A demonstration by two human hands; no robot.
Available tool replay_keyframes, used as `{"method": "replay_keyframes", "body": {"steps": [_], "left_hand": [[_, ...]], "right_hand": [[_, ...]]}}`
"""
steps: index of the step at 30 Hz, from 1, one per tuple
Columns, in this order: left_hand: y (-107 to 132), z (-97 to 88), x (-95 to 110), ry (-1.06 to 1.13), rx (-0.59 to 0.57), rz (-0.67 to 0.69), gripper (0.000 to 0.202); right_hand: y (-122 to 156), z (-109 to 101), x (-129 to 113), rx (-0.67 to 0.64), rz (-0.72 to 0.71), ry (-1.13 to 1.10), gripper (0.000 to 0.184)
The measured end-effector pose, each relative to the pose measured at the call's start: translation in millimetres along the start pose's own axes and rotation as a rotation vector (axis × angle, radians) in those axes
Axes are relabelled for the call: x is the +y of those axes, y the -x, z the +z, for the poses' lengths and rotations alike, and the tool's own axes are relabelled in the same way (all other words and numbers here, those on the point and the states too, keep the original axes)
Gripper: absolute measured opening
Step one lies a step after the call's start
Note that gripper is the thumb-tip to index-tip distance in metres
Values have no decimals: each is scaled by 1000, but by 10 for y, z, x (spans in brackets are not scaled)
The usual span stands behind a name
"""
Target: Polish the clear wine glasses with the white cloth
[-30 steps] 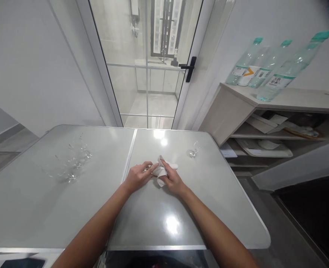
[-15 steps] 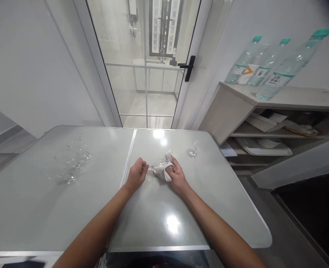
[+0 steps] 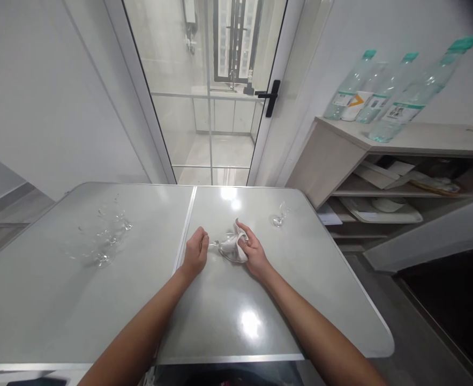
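My left hand (image 3: 196, 252) is closed round the stem end of a clear stemmed glass (image 3: 220, 246) held on its side just above the grey table (image 3: 140, 300). My right hand (image 3: 251, 251) pinches a white cloth (image 3: 233, 244) that is stuffed into and wrapped over the bowl of that glass. Both hands are near the middle of the table, just right of its centre seam.
Another clear glass (image 3: 278, 216) stands at the far right of the table. Several clear glasses (image 3: 106, 236) are grouped on the left half. A glass door (image 3: 216, 91) is behind the table. Right of it, a shelf unit (image 3: 381, 161) carries three water bottles (image 3: 381, 91).
My left hand went from open fingers to a closed grip on the glass stem. My right hand turned with the cloth and worked it into the glass bowl.
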State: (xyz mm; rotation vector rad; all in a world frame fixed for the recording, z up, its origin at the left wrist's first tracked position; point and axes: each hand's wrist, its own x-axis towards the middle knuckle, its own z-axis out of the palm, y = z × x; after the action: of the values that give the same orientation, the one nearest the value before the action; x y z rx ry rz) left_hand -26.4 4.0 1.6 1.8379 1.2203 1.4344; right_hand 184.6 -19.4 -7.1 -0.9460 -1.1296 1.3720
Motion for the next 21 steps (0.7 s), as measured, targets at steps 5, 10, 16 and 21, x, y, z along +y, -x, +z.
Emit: {"method": "replay_keyframes", "body": {"steps": [5, 10, 16, 21], "left_hand": [[-5, 54, -58, 25, 100, -207, 35], [-19, -4, -58, -10, 27, -85, 26], [16, 96, -69, 77, 80, -204, 30], [-7, 94, -34, 169, 82, -302, 30]], "right_hand": [[27, -9, -16, -69, -204, 264, 64], [2, 50, 7, 49, -128, 149, 72], [-33, -40, -26, -93, -198, 271, 64], [-4, -6, -8, -139, -238, 394, 56]]}}
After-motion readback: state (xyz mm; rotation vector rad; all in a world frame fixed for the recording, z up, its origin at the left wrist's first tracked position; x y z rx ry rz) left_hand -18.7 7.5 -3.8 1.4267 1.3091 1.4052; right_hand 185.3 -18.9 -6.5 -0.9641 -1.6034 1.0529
